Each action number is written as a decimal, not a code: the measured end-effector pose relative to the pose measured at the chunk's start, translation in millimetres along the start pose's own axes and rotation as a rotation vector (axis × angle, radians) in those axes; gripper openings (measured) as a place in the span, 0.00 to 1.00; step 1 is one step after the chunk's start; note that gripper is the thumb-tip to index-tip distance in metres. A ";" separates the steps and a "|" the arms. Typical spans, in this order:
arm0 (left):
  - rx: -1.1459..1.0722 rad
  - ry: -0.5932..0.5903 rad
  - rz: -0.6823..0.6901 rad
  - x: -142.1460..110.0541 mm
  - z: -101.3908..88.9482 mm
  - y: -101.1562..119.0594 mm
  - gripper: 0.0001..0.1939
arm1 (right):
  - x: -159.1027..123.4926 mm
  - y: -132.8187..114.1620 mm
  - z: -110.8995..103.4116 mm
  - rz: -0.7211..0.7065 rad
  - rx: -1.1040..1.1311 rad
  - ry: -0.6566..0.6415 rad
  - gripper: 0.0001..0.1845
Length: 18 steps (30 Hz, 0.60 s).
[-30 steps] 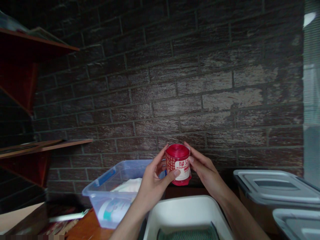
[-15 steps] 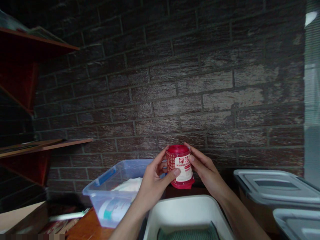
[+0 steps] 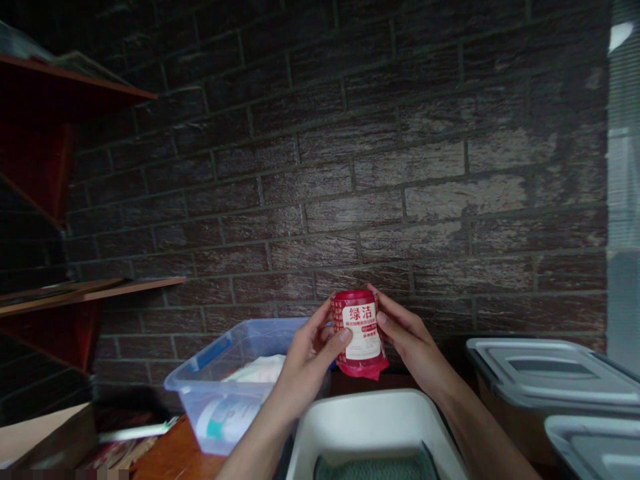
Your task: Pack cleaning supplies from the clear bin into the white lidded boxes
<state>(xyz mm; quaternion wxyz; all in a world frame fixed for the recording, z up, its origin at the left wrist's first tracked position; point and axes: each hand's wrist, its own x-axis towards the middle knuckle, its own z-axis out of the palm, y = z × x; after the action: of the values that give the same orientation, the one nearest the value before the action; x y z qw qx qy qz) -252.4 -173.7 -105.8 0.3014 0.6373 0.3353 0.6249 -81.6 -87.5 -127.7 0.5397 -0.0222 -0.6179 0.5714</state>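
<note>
Between my two hands is a roll of red garbage bags (image 3: 363, 337) with a white label in red Chinese characters, held nearly upright. My left hand (image 3: 313, 347) grips its left side, thumb across the front by the label's edge. On the right side, my right hand (image 3: 407, 337) holds it with the thumb and fingers near the label's top right. A loose flap of red plastic sticks out at the roll's base. Just below the hands stands a white bin (image 3: 370, 410) with a dark green textured item (image 3: 377, 467) inside.
Left of the hands stands a clear bluish plastic box (image 3: 183, 383) holding white packages. Lidded grey containers (image 3: 555, 367) are at the right. A dark brick wall (image 3: 320, 167) rises behind. Wooden shelves (image 3: 100, 291) jut out at the left, above an open cardboard box (image 3: 45, 437).
The roll has turned a little in my hands, so its label faces me more fully and sits further left. Both hands keep their hold in nearly the same place.
</note>
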 end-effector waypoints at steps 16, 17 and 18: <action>-0.060 -0.012 0.012 0.6 -0.1 -2.6 0.30 | -1.0 0.3 2.0 0.046 0.067 -0.030 0.30; -0.055 -0.010 0.017 0.6 0.4 -2.1 0.30 | -1.2 0.6 2.3 0.050 0.077 -0.033 0.31; -0.049 -0.006 0.023 0.6 0.6 -2.0 0.30 | -1.3 1.2 2.4 0.054 0.087 -0.038 0.31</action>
<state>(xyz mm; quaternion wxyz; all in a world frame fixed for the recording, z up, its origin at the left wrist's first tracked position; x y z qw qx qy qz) -251.9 -172.0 -107.1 0.3106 0.6354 0.3115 0.6347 -83.4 -89.5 -128.8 0.5126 -0.0044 -0.6017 0.6125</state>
